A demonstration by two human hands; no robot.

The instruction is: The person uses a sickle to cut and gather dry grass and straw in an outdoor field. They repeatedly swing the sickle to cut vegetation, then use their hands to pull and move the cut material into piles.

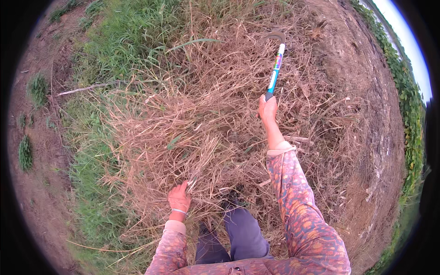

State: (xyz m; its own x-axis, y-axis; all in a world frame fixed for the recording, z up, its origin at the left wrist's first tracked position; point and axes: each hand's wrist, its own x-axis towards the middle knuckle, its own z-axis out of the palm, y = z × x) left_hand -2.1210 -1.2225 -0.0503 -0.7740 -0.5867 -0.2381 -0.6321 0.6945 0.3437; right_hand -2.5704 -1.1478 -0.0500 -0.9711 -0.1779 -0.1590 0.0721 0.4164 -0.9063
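Observation:
My right hand grips the dark lower end of a sickle, with my arm stretched forward. The sickle has a blue and white handle with a colourful label, and its curved brownish blade hooks to the left over dry stalks. Lower down, my left hand, with a bangle at the wrist, is closed around a bunch of dry grass. The stalks fan out upward and away from it. Its fingertips are partly hidden among the stems.
Green grass grows at the upper left and along the left side. A thin bare stick lies there. Bare soil slopes along the right, edged by leafy vines. My trousered legs stand in the dry grass.

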